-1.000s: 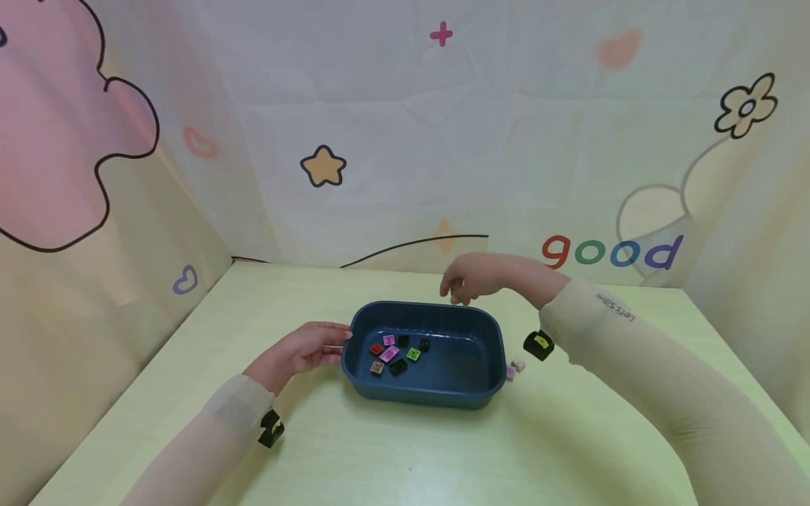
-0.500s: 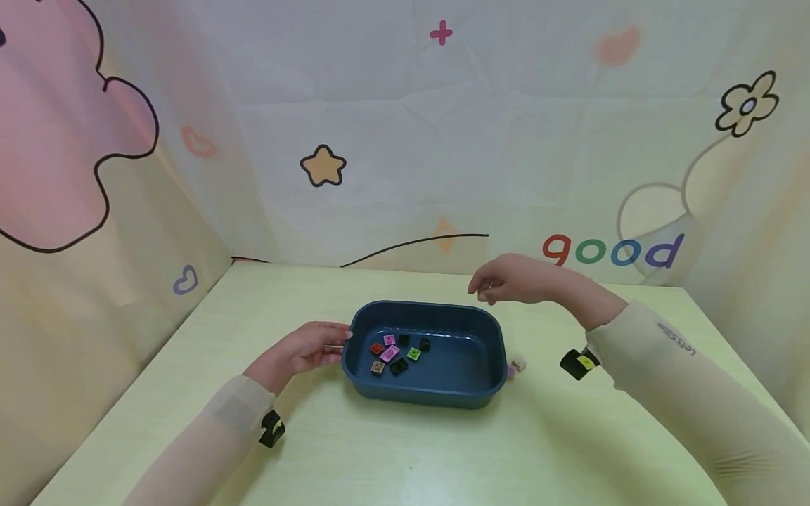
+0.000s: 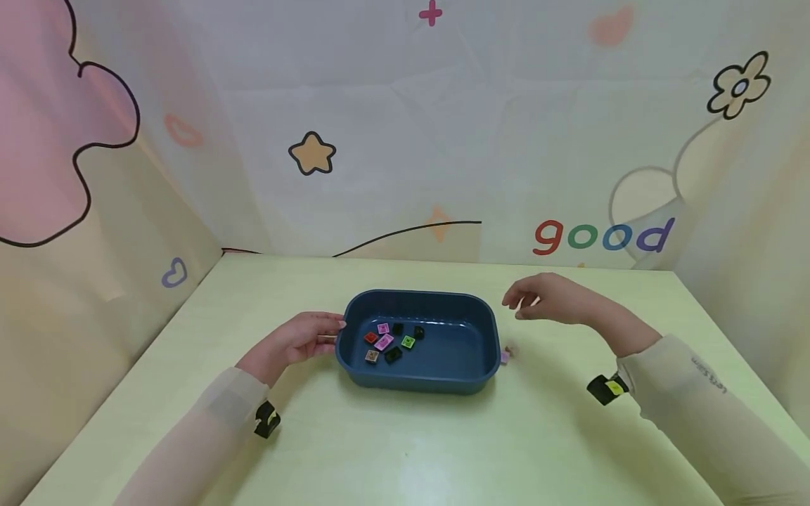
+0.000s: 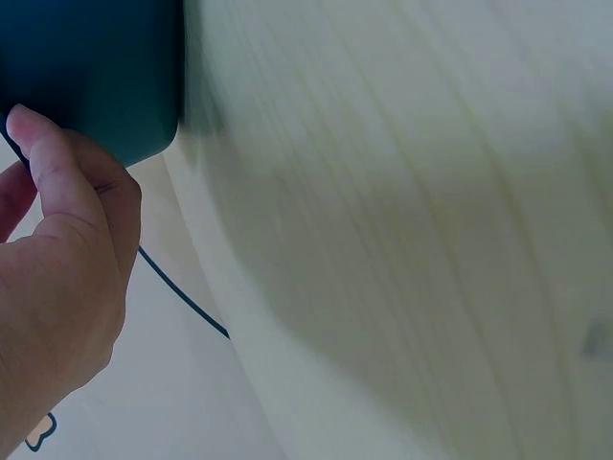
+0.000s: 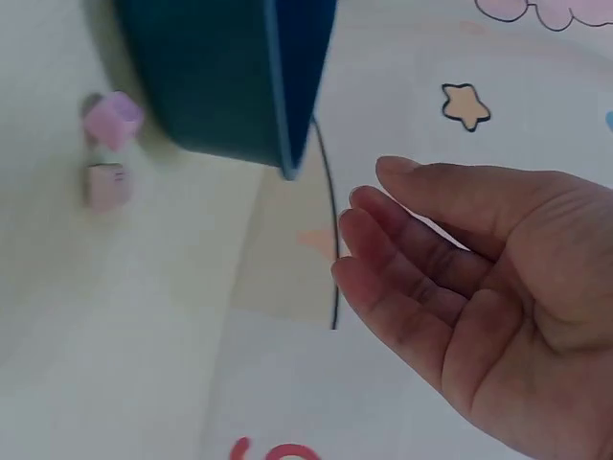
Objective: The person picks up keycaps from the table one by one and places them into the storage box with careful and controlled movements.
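Note:
A dark blue rectangular plastic basin point(image 3: 418, 383) stands on the table. My left hand point(image 3: 300, 339) grips its left end, and in the left wrist view that hand point(image 4: 72, 220) has thumb and fingers at the rim. Inside lie several small cube blocks, among them a red block point(image 3: 370, 338), a green block point(image 3: 408, 342) and a tan block point(image 3: 372, 356). My right hand point(image 3: 553, 299) hovers right of the basin, fingers loosely curved, holding nothing. Just beyond the right end, a pink block point(image 5: 114, 121) and a pale pink block point(image 5: 108, 187) lie on the table.
The pale yellow-green table point(image 3: 405, 450) ends at a printed cloth backdrop point(image 3: 380, 140) behind and at both sides. A small black wrist camera point(image 3: 608, 388) hangs at the right cuff, another black camera point(image 3: 267, 419) at the left cuff.
My right hand has moved rightward and slightly nearer, from the basin's far edge to beside its right end. The left hand keeps its place on the basin. The head view has tilted down slightly.

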Demonstrator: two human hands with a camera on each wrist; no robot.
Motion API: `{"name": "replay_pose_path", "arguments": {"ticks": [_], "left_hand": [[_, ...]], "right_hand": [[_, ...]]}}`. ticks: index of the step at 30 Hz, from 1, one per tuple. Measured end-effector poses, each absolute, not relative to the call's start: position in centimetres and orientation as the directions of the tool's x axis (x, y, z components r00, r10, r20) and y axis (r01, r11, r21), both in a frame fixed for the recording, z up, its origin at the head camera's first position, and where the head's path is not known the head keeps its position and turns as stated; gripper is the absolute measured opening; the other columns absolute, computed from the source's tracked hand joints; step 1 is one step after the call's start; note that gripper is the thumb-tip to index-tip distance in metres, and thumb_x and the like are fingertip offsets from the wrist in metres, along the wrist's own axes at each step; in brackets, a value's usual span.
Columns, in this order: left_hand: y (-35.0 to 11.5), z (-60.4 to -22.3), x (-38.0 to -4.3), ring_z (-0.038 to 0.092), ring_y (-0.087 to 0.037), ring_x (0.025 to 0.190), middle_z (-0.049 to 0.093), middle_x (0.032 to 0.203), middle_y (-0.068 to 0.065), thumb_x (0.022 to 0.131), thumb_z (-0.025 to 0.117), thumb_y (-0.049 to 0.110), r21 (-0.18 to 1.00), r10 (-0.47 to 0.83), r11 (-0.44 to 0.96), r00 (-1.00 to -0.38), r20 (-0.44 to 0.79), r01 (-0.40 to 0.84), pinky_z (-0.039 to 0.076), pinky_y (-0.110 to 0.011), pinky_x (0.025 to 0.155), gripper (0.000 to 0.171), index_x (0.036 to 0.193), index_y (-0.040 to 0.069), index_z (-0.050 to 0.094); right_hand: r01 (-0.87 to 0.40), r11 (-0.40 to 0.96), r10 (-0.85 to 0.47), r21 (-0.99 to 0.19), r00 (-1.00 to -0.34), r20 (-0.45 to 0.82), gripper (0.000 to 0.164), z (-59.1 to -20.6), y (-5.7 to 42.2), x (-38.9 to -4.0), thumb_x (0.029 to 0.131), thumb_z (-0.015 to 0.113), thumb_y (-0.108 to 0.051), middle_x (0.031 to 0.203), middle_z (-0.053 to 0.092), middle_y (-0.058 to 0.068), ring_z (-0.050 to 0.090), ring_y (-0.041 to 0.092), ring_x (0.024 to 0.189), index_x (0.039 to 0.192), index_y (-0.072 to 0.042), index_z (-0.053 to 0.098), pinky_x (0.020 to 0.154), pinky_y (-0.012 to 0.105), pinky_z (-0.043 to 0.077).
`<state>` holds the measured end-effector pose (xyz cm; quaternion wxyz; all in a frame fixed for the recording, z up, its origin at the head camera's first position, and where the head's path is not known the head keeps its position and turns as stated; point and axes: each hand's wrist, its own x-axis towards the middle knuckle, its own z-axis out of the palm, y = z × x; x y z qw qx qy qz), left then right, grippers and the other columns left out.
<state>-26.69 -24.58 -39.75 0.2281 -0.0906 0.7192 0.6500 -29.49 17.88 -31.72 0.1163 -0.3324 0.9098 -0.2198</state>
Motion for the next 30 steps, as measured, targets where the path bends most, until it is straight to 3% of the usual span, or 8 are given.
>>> {"name": "replay_pose_path", "arguments": {"ticks": [6,12,30], "left_hand": [[-24.7,-39.8,-26.7,0.067,-0.008,0.077,0.068,0.091,0.002,0.106,0.052,0.012,0.894,0.158,0.148,-0.882,-0.443,-0.423,0.061,-0.016,0.071,0.049,0.15,-0.008,0.042],[-24.7,-39.7,-26.7,0.068,-0.009,0.077,0.068,0.093,0.001,0.107,0.051,0.012,0.89,0.148,0.147,-0.88,-0.451,-0.431,0.061,-0.016,0.071,0.049,0.15,-0.008,0.042],[-24.5,-39.6,-26.7,0.068,-0.009,0.076,0.07,0.09,0.002,0.106,0.052,0.012,0.886,0.144,0.144,-0.877,-0.459,-0.44,0.061,-0.017,0.07,0.048,0.149,-0.007,0.043]], "right_hand": [[-0.511,0.676,-0.67,-0.53,-0.726,-0.154,0.027,-34.7,18.2,-30.1,0.091,0.071,-0.002,0.113,0.072,0.018,0.068,0.022,0.099,0.118,0.002,0.069,0.087,0.037,0.062],[-0.486,0.717,-0.658,-0.5,-0.71,-0.252,0.033,-37.1,18.5,-30.9,0.088,0.073,0.002,0.12,0.071,0.018,0.067,0.031,0.108,0.121,0.001,0.068,0.092,0.044,0.061],[-0.529,0.731,-0.657,-0.431,-0.716,-0.235,0.022,-39.7,18.0,-31.3,0.088,0.072,0.004,0.103,0.074,0.008,0.064,0.016,0.091,0.108,-0.001,0.075,0.087,0.035,0.061]]}}
